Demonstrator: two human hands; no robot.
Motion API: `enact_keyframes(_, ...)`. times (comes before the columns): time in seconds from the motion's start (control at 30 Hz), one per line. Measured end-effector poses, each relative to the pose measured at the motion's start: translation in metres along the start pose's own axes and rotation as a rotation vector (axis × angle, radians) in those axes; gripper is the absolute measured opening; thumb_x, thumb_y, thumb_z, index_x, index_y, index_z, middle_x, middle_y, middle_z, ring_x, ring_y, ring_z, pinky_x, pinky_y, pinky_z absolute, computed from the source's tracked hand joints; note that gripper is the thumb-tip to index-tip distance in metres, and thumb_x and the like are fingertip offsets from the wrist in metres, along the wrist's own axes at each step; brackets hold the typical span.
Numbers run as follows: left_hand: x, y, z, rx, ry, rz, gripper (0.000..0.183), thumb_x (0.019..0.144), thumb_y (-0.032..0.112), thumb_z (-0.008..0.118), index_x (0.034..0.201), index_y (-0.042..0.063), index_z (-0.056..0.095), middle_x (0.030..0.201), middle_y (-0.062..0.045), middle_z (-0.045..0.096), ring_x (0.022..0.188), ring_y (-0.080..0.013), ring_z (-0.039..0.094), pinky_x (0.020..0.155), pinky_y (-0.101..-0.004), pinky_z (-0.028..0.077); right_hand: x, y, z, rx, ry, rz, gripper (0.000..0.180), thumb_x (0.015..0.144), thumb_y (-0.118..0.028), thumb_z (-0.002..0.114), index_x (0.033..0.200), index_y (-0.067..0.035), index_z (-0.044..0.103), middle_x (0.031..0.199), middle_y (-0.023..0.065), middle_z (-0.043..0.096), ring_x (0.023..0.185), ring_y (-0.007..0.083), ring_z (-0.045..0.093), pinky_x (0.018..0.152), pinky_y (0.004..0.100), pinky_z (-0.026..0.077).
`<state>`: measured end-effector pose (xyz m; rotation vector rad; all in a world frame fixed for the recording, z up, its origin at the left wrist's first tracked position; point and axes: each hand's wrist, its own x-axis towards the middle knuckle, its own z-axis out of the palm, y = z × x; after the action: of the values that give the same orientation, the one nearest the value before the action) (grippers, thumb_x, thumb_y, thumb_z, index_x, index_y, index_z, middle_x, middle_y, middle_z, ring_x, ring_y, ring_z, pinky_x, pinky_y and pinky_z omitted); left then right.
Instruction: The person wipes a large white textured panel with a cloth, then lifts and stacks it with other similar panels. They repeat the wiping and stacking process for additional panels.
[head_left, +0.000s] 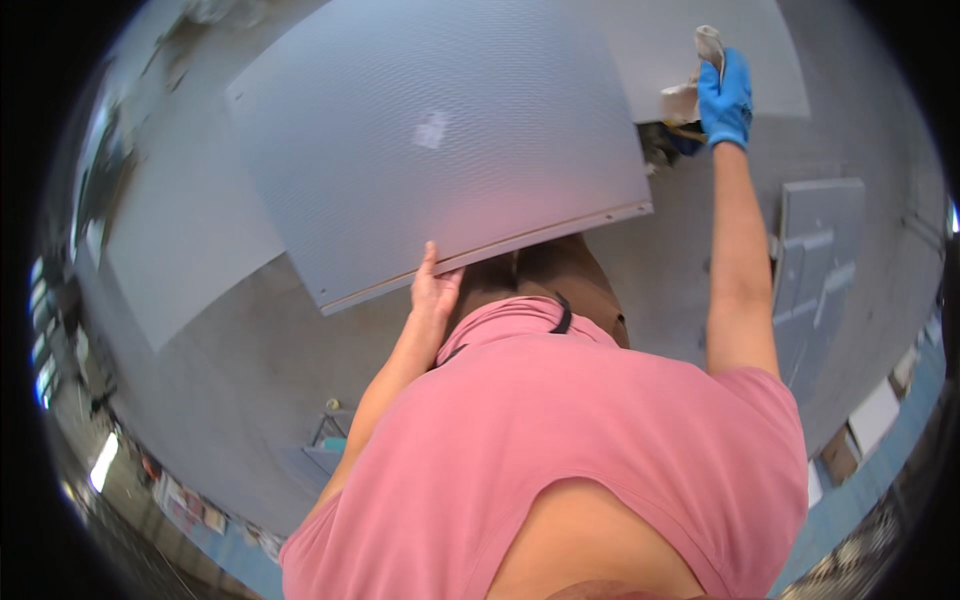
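A large grey flat panel (450, 150) with a finely patterned face and small holes near its edge lies before me, tilted in the view. My left hand (437, 289), bare, grips its near edge, the thumb on top and the fingers underneath. At the upper right, my right hand (726, 97) wears a blue glove and holds a crumpled whitish cloth (681, 101), off the panel's right side. A pale patch of light or residue shows on the middle of the panel.
A pale grey surface (187, 247) extends beneath the panel on both sides. Dark items (664, 146) lie by the panel's right edge. Grey metal panels or parts (821, 240) are at the right. Cardboard boxes (840, 454) stand at the far lower right.
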<state>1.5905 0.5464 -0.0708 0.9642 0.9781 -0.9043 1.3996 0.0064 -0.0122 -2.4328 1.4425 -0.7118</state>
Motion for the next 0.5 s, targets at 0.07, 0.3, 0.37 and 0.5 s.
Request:
enact_keyframes(0.07, -0.001, 0.008, 0.004, -0.020, 0.010, -0.046, 0.051, 0.096, 0.033, 0.075, 0.135, 0.007, 0.056, 0.139, -0.014, 0.059, 0.133, -0.0361, 0.052, 0.117, -0.0582, 0.040, 0.029, -0.024, 0.012, -0.150, -0.123, -0.001, 0.061, 0.095, -0.046, 0.065, 0.143, -0.009, 0.057, 0.144, 0.0220, 0.057, 0.132, 0.0412, 0.054, 0.107, 0.0479, 0.047)
enact_keyframes(0.3, 0.017, 0.129, -0.110, 0.188, 0.886, 0.617, 0.066, 0.099, 0.058, 0.064, 0.138, 0.004, 0.057, 0.115, -0.012, 0.070, 0.108, -0.0319, 0.066, 0.097, -0.0466, 0.053, -0.108, -0.044, 0.034, -0.106, 0.008, -0.213, 0.064, 0.091, -0.040, 0.070, 0.141, -0.002, 0.057, 0.143, 0.0239, 0.058, 0.131, 0.0405, 0.056, 0.110, 0.0484, 0.043)
enact_keyframes(0.37, 0.009, 0.158, -0.131, 0.457, 0.838, 0.771, 0.068, 0.100, 0.057, 0.061, 0.132, -0.003, 0.060, 0.120, -0.015, 0.070, 0.110, -0.0305, 0.066, 0.098, -0.0432, 0.053, -0.149, -0.076, 0.013, 0.171, -0.128, 0.004, 0.060, 0.094, -0.038, 0.069, 0.137, 0.003, 0.059, 0.134, 0.0254, 0.064, 0.122, 0.0419, 0.062, 0.102, 0.0453, 0.049)
enact_keyframes(0.5, 0.017, 0.201, -0.131, 0.957, 0.723, 0.814, 0.075, 0.101, 0.064, 0.054, 0.122, -0.007, 0.068, 0.115, -0.019, 0.073, 0.110, -0.0304, 0.068, 0.097, -0.0415, 0.051, -0.189, -0.057, 0.038, 0.222, -0.315, 0.610, 0.057, 0.101, -0.050, 0.060, 0.109, 0.006, 0.069, 0.105, 0.0193, 0.073, 0.096, 0.0331, 0.067, 0.088, 0.0406, 0.051)
